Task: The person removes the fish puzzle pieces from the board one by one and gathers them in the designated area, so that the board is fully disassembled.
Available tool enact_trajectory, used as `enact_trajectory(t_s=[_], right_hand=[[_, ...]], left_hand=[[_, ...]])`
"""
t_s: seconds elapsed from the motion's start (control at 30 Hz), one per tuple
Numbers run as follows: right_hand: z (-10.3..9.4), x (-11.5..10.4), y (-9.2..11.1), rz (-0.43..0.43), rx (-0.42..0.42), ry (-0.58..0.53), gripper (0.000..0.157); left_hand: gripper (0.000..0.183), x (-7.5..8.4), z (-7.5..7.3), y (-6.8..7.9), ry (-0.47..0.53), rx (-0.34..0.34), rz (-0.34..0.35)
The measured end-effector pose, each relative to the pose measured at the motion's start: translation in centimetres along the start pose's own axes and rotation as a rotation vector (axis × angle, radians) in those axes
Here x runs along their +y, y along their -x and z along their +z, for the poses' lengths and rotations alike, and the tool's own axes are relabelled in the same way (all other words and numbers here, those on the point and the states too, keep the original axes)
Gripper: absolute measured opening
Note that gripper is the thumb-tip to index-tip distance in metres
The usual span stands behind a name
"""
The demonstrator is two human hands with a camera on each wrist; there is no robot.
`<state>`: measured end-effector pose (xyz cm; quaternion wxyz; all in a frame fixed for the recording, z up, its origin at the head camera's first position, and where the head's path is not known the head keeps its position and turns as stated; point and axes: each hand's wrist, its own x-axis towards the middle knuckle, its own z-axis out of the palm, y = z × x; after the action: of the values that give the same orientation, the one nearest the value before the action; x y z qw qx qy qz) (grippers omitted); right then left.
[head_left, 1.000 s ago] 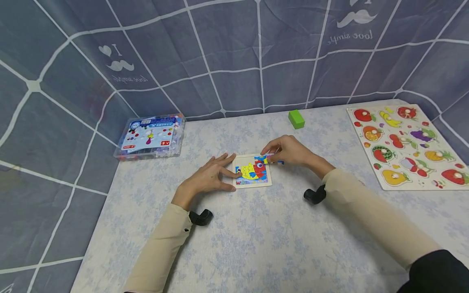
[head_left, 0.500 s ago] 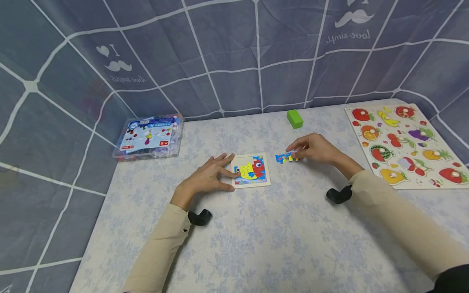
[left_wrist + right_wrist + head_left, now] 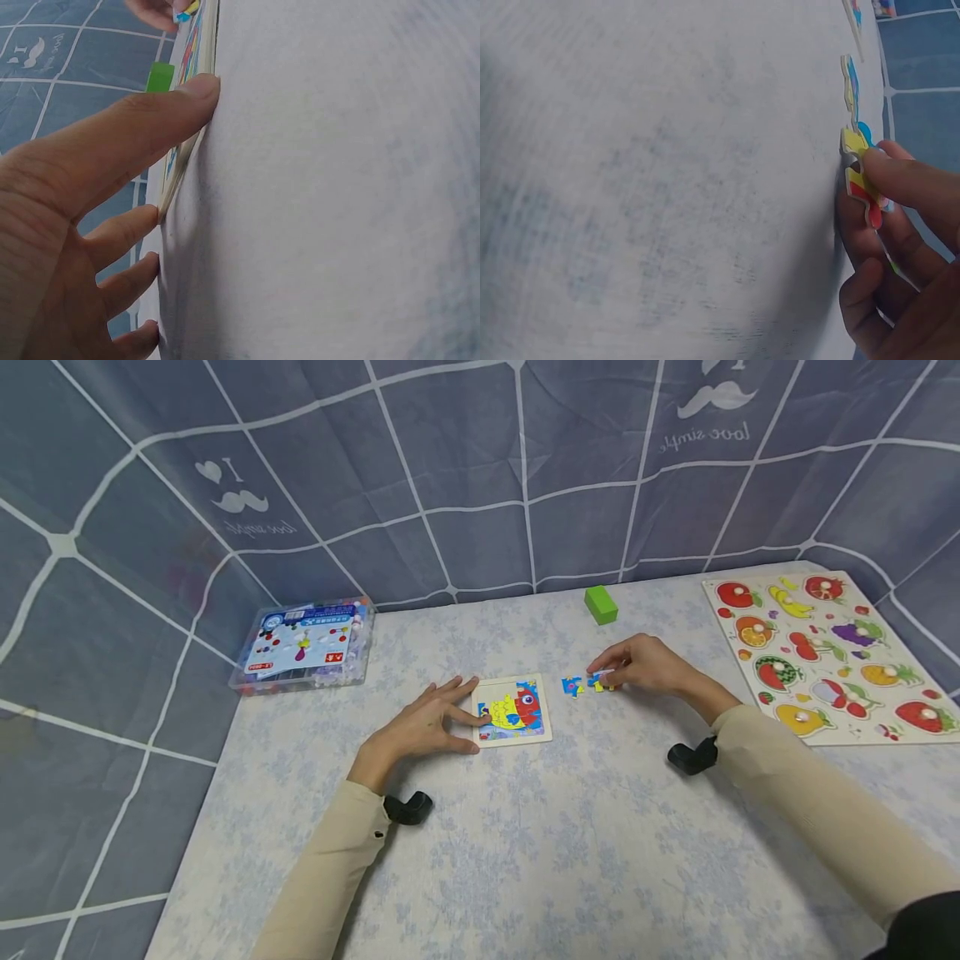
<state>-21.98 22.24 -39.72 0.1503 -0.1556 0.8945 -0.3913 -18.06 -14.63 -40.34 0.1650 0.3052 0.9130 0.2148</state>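
Observation:
A small wooden jigsaw tray [image 3: 514,745] with a yellow and red fish picture lies mid-table; a bare strip shows along its top left. My left hand [image 3: 426,720] is spread at its left side, thumb at the lower left corner and one finger on the picture. In the left wrist view the thumb [image 3: 180,105] rests against the tray's edge. To the tray's right, my right hand [image 3: 645,665] pinches a jigsaw piece [image 3: 855,184], yellow, red and blue, between thumb and fingers. A second jigsaw piece [image 3: 572,686], mostly blue, lies just left of it.
A green block [image 3: 602,605] stands behind the right hand. At the back left lies a clear plastic box [image 3: 303,643] with a printed label. A fruit peg board [image 3: 832,652] covers the right side. A grey checked curtain [image 3: 480,468] hangs behind.
My right hand has moved right, away from the tray's top corner, carrying jigsaw pieces. The blue piece now lies apart from the pinched one. My left hand stays at the tray.

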Motion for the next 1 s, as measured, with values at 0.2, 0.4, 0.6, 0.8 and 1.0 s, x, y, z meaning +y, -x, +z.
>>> enact_trajectory(t_s=[0.2, 0.4, 0.6, 0.8, 1.0], right_hand=[[0.22, -0.34, -0.33, 0.018, 0.036, 0.087, 0.02], [0.3, -0.66, -0.31, 0.047, 0.07, 0.137, 0.018], [0.45, -0.57, -0.4, 0.05, 0.081, 0.149, 0.015], [0.54, -0.53, -0.54, 0.054, 0.08, 0.161, 0.015], [0.57, -0.47, -0.58, 0.055, 0.069, 0.162, 0.015]], left_hand=[[0.051, 0.02, 0.07, 0.04, 0.007, 0.005, 0.004], [0.052, -0.02, 0.16, -0.05, 0.009, 0.005, 0.006], [0.052, -0.03, 0.25, -0.11, 0.01, 0.009, 0.001], [0.052, 0.06, 0.22, -0.08, 0.006, 0.014, 0.002], [0.052, 0.05, 0.19, -0.05, 0.012, 0.012, 0.009]])
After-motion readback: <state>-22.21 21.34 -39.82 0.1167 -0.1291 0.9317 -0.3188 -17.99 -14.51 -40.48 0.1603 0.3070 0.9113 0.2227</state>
